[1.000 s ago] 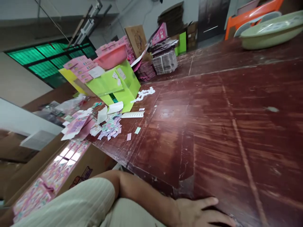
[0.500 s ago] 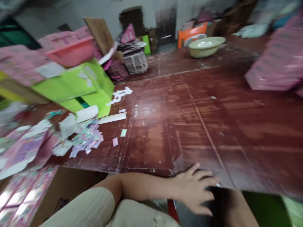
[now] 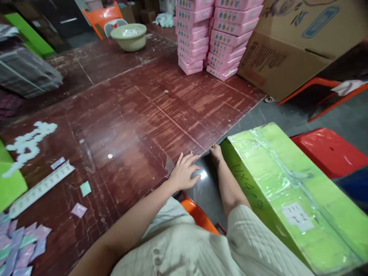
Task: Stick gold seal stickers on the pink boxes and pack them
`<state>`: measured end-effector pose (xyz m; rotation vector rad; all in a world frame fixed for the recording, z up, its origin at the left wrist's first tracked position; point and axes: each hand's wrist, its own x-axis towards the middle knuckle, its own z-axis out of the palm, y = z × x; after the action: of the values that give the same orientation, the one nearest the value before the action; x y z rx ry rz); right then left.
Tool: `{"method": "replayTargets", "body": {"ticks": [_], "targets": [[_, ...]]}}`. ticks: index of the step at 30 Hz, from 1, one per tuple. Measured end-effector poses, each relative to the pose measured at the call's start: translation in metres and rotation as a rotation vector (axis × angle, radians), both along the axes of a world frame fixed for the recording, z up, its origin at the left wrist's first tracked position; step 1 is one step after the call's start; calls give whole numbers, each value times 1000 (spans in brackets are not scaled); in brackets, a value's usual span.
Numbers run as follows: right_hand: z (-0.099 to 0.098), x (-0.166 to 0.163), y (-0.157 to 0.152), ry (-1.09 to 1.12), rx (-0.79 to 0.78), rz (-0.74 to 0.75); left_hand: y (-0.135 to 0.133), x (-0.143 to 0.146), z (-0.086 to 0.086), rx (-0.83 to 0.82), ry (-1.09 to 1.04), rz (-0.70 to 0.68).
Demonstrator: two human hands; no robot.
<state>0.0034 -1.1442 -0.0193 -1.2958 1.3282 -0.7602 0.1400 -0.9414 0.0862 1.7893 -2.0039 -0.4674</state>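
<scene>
Small yellow-and-dark object [image 3: 213,145], too tiny for me to identify, pokes out from the top of my right hand [image 3: 217,154], whose fingers are curled tightly around it at the near edge of the dark red, scuffed wooden tabletop [image 3: 161,122]; I cannot tell whether it touches that edge. My left hand [image 3: 184,171] grips nothing that I can see: it lies palm down on the same edge, just beside the right, fingers loosely spread. Off the tabletop, near my right forearm, I have a big lime-green box [image 3: 287,184] bound with clear tape. Two tall stacks of pink printed boxes [image 3: 193,38] stand toward the tabletop's right corner. Toward its left end lie a white scalloped strip [image 3: 30,143], a long white printed strip [image 3: 43,188] and a heap of small lilac and mint packets [image 3: 24,245], well apart from both hands.
</scene>
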Motion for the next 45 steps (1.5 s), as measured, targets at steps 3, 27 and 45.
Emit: {"method": "replayTargets", "body": {"ticks": [3,27,45], "targets": [[10,-39,8,-122,7,-36,4,6,-2,-56,124,7],[162,85,120,-315,-239,795,150,106,78,-468,803,1053],[145,88,190,611,-1075,1611,179,73,37,217,-305,794]]}}
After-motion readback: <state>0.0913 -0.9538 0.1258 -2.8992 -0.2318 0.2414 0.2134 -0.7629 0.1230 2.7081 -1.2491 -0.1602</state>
